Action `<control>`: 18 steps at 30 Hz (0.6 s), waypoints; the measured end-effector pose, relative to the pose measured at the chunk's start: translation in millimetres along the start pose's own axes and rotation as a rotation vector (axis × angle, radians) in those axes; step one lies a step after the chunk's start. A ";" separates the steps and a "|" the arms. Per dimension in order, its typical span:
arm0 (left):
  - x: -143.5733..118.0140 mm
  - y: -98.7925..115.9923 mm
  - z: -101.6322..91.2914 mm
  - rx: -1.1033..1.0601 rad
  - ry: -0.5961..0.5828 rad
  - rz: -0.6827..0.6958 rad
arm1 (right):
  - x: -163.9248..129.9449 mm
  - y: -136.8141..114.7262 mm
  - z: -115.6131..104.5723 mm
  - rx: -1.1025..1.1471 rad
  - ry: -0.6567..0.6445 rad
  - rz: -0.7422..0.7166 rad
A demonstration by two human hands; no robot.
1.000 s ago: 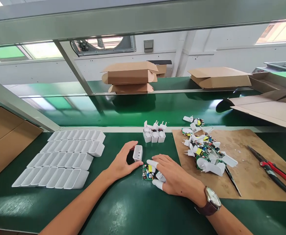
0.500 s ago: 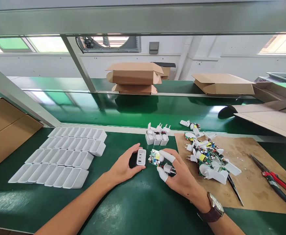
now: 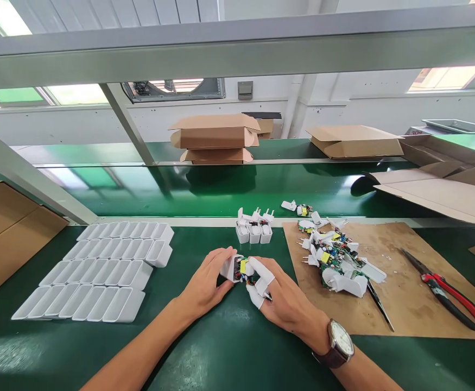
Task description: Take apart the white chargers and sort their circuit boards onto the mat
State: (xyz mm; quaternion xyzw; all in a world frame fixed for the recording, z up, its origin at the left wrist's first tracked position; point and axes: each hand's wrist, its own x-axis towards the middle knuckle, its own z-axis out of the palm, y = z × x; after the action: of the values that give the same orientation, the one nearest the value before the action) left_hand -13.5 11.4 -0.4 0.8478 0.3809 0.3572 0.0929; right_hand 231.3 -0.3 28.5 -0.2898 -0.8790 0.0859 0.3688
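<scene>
Two bare hands meet at the middle of the green bench [image 3: 221,347] in the head view: the left hand [image 3: 204,285] has its grip closed around a white charger shell [image 3: 228,267], and the right hand [image 3: 286,304], with white cots on thumb and forefinger, pinches a circuit board [image 3: 243,270] whose end sits at the shell's mouth. A tilted board could likely jam or bend its parts. At 9 o'clock lie rows of empty shells [image 3: 99,271]; at 12 o'clock three filled shells [image 3: 254,231] stand near; at 3 o'clock the board heap [image 3: 335,255] crowds the cardboard mat [image 3: 404,293]. Bare bench lies towards 6 o'clock.
</scene>
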 end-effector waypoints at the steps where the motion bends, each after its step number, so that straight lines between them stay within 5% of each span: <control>1: 0.1 0.3 0.2 0.005 -0.001 0.007 | 0.2 -0.2 0.1 -0.002 0.004 -0.001; 18: 4.5 4.2 -0.5 0.039 0.021 0.068 | 1.9 -2.5 -1.2 -0.051 0.016 -0.022</control>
State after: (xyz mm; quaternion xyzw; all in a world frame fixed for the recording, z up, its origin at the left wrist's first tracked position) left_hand -9.3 11.6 4.2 0.8581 0.3597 0.3614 0.0602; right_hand 230.0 -1.3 31.4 -0.2903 -0.8809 0.0569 0.3694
